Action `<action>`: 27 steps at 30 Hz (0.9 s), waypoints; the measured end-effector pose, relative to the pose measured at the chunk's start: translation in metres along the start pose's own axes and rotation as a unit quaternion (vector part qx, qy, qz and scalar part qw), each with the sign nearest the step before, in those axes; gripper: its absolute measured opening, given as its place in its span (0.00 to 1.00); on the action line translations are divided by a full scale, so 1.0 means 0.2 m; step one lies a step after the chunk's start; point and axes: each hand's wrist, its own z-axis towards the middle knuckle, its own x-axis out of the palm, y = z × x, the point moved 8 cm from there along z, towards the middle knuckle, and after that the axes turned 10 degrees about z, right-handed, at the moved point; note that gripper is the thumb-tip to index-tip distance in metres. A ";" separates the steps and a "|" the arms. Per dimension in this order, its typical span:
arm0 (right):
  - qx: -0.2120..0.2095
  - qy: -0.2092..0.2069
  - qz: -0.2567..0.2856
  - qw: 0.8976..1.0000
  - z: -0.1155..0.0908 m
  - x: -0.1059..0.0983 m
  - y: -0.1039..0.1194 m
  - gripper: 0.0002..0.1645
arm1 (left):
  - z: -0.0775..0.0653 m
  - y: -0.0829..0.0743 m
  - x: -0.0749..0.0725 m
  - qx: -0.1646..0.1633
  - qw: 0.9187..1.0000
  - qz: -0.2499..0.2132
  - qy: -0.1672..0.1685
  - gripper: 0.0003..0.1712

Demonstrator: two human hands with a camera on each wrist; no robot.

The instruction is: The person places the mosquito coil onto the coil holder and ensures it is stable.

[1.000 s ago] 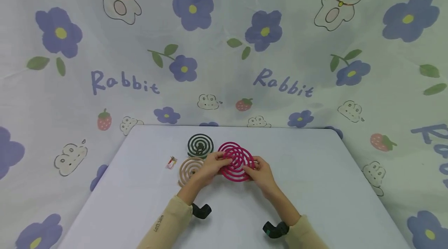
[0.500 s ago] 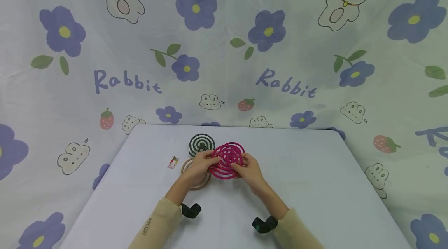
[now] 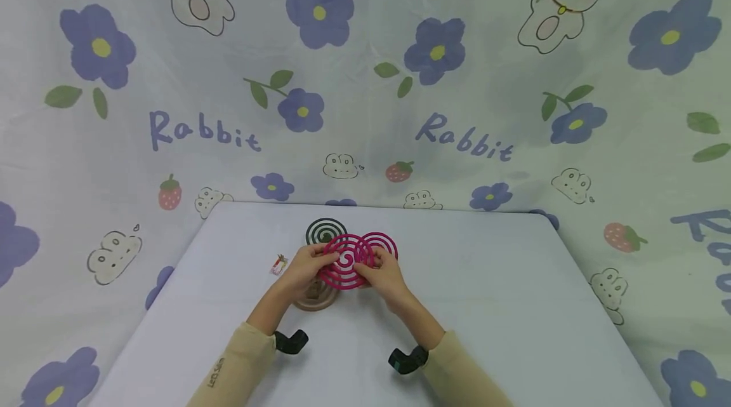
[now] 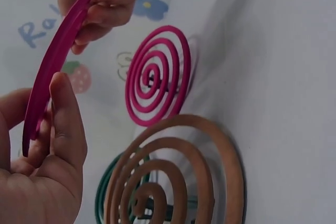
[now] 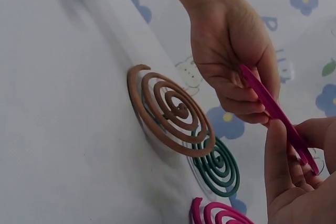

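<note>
Both hands hold a pink mosquito coil [image 3: 342,287], raised above the table. My left hand [image 3: 305,268] pinches its left edge, and my right hand [image 3: 385,278] pinches the right edge. Seen edge-on in the left wrist view, the held coil [image 4: 52,64] sits between thumb and fingers of each hand. Behind it, partly covered, is a second pink coil [image 4: 184,56] on a small dark support. A brown coil [image 4: 233,171] is below my left hand, with a green coil [image 5: 231,171] beyond it.
A small red-and-white packet [image 3: 278,265] lies left of the coils on the white table [image 3: 485,293]. Black wrist cameras [image 3: 292,341] hang at both sleeves. A patterned rabbit-and-flower cloth [image 3: 365,108] stands behind the table.
Both hands have moved left with the held pink coil. It now overlaps the brown and green coils, and more of the second pink coil shows at its right.
</note>
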 end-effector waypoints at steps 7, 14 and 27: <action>-0.004 0.010 0.005 1.000 0.03 0.07 -0.02 0.24 | 0.00 0.02 -0.08 -0.001 0.999 0.036 -0.004 0.25; 0.004 0.019 -0.021 1.000 0.07 0.17 -0.03 0.21 | -0.02 0.05 -0.18 -0.009 1.000 0.017 -0.008 0.27; 0.007 0.022 -0.054 0.998 0.12 0.32 -0.06 0.19 | -0.07 0.10 -0.33 -0.029 0.999 0.017 -0.013 0.30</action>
